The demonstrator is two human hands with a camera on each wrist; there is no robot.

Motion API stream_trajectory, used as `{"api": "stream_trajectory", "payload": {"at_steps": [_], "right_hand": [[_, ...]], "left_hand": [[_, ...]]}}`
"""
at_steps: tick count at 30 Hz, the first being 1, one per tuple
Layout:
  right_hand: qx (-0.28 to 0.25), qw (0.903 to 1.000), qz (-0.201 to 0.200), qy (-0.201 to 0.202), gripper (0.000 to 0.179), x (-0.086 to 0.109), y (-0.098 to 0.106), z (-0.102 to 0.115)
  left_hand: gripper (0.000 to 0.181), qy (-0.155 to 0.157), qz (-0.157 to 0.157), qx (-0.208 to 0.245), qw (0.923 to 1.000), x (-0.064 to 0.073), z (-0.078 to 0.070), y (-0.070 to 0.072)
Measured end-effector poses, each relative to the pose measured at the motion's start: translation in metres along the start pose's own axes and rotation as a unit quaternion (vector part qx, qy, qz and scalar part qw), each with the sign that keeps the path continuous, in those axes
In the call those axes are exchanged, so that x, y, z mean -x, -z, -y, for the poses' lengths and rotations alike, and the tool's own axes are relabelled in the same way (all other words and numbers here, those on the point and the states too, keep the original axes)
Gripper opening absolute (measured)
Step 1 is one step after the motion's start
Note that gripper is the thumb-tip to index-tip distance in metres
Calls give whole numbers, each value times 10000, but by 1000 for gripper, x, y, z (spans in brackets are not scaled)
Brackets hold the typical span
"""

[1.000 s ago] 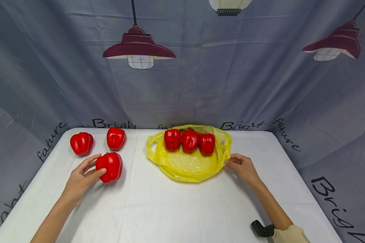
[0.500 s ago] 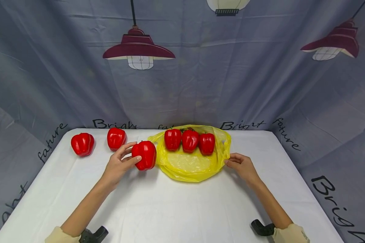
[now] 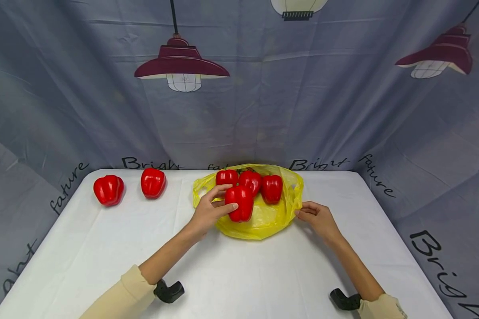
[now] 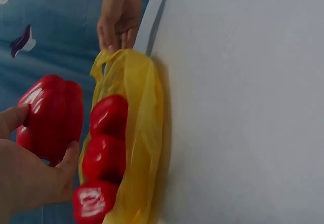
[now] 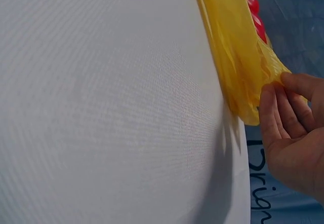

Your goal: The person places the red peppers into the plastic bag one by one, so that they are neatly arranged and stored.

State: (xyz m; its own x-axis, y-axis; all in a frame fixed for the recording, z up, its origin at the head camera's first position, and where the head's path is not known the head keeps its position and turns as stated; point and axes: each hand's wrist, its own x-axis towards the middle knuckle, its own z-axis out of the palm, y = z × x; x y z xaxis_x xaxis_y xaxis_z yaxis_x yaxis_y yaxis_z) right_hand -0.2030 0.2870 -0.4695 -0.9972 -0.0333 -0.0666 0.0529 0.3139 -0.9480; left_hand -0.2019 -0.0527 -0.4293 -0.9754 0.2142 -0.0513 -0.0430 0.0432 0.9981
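My left hand [image 3: 208,212] grips a red bell pepper [image 3: 240,204] between thumb and fingers, over the opening of a yellow plastic bag [image 3: 263,225]. In the left wrist view that held bell pepper [image 4: 53,117] shows raised beside the bag [image 4: 144,127]. Three more red bell peppers [image 3: 271,189] sit in a row at the back of the bag, partly hidden behind the held one. At the bag's right edge my right hand [image 3: 320,221] pinches the plastic; the right wrist view shows the fingertips [image 5: 268,95] on the yellow film [image 5: 235,46].
Two further red bell peppers, one at the far left [image 3: 108,190] and one nearer the bag [image 3: 153,183], lie on the white-covered table [image 3: 239,274]. A grey printed curtain [image 3: 255,97] hangs behind the table's back edge. Black wrist mounts [image 3: 169,291] stick out from both wrists.
My left hand has carried the bell pepper rightward from beside the two loose ones to over the bag. My right hand has stayed at the bag's right edge.
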Motion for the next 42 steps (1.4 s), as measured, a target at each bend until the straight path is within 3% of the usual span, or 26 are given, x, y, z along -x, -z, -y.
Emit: {"api": "stream_trajectory", "payload": {"at_steps": [8,20,31,42], "right_hand": [[47,10000,-19,-8,37,-1,-1,0],[-129,9999,35,72,37,-1,0,-2],[-36,10000,62,-25,34,-2,2,-6],[59,9998,122,-149,36,-1,4,-9]], "left_hand": [[55,-146,445,-89,9989,-19,9,-38],[53,-271,404,-195,9986,-34,23,-77],[50,-297,237,-354,9987,-37,36,-101],[52,-315,238,-489,9980,-38,43,-110]]}}
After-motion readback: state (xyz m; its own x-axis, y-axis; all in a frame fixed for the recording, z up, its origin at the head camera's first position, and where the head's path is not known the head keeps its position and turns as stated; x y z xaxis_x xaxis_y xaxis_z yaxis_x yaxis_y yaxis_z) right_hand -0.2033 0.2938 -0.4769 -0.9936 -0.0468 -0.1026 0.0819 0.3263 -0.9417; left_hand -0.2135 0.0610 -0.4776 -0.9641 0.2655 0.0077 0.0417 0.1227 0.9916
